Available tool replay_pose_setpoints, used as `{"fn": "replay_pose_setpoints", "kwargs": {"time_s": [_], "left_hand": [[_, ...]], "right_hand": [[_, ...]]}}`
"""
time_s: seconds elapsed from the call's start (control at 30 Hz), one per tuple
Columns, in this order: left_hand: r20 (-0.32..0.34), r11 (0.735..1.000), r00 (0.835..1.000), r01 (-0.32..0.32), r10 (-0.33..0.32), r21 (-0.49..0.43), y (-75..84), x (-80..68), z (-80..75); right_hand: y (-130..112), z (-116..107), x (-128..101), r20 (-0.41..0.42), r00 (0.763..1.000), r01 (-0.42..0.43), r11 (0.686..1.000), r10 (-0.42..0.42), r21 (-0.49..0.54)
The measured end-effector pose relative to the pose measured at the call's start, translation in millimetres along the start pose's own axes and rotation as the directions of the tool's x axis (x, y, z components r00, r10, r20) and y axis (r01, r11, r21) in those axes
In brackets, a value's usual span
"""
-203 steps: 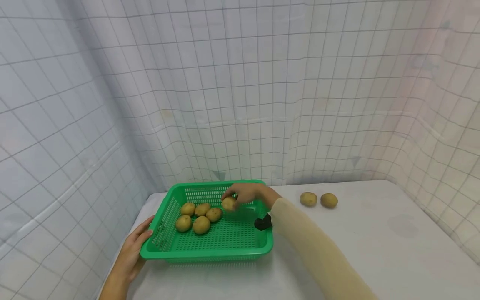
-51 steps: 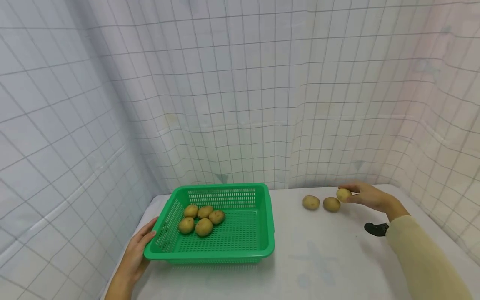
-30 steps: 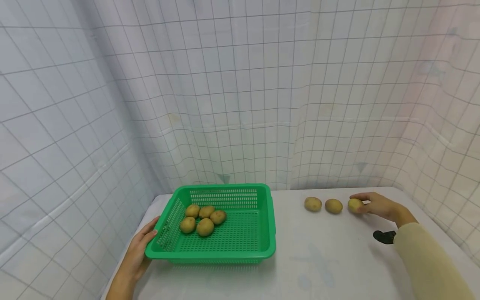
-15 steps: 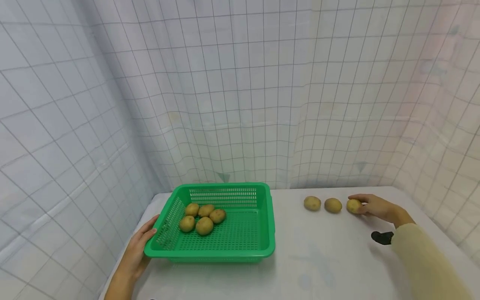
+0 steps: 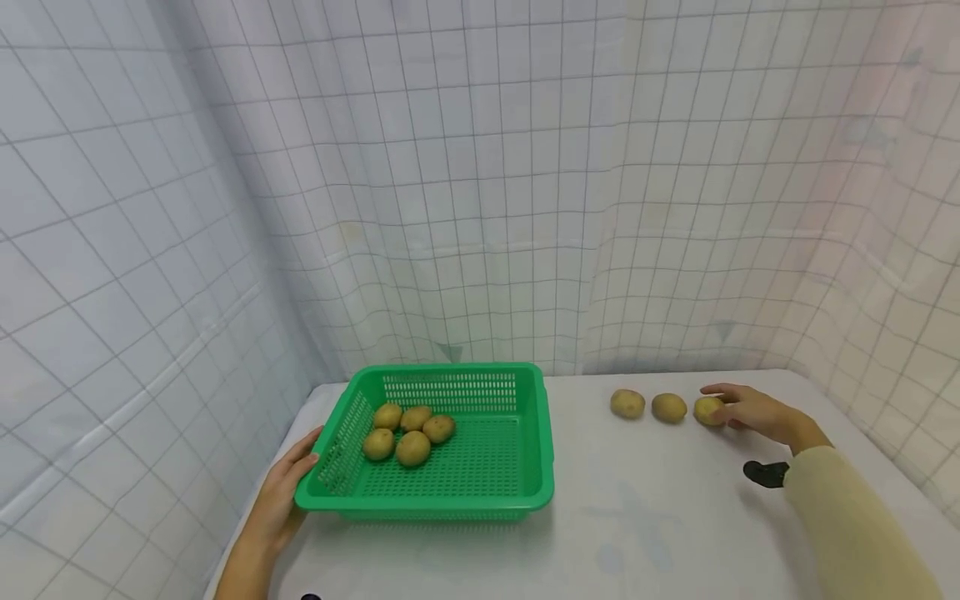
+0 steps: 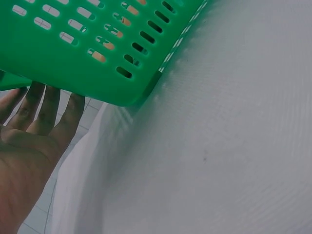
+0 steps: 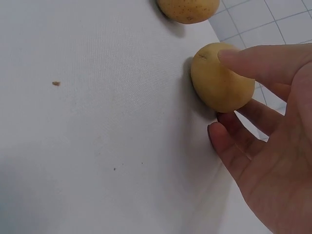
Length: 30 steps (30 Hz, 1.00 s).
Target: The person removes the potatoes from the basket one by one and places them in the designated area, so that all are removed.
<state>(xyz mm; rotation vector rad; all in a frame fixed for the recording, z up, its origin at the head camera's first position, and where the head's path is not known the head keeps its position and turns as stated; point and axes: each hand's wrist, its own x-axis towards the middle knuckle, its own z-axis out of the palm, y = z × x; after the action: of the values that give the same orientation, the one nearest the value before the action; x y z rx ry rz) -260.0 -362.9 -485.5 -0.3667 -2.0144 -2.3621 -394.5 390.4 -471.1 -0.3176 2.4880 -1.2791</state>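
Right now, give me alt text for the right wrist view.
A right hand rests its fingers on a small yellow-brown potato lying on a white cloth-covered table; another potato shows at the top edge.

No readable text, label, brand, number or sign for us in any of our views.

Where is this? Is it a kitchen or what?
Probably not a kitchen; it looks like a small staged booth. White grid-patterned curtains hang all around a white cloth-covered table, which holds only a green perforated plastic basket of potatoes and three loose yellow-brown potatoes in a row.
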Motion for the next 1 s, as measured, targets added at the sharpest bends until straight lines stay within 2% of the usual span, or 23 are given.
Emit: {"fn": "replay_pose_setpoints", "kwargs": {"time_s": [0.1,0.23,0.37,0.73,1.0], "left_hand": [[0.004,1.0,1.0,-0.007,0.007,-0.005,-1.2,-0.2,-0.5],[0.01,1.0,1.0,-0.011,0.011,-0.017,-2.2,-0.4,-0.8],[0.009,1.0,1.0,-0.011,0.011,-0.013,-2.9,0.5,-1.6],[0.019,1.0,1.0,-0.004,0.004,0.008,-2.7,0.4,0.0],[0.024,1.0,1.0,-0.013,0.013,-0.017,-2.5,0.7,-1.6]], "right_hand": [[-1.2,-0.6,-2.6,-0.004,1.0,0.006,1.0,-0.007,-0.005],[-2.1,-1.7,-5.3,-0.054,0.998,0.012,1.0,-0.014,-0.028],[-7.6,-3.7,-8.0,-0.091,0.994,0.051,0.997,-0.055,-0.053],[-23.0,-9.4,-13.2,-0.084,0.989,0.115,0.987,-0.124,-0.111],[-37.6,-9.4,-10.2,-0.081,0.982,0.156,0.977,-0.169,-0.146]]}}
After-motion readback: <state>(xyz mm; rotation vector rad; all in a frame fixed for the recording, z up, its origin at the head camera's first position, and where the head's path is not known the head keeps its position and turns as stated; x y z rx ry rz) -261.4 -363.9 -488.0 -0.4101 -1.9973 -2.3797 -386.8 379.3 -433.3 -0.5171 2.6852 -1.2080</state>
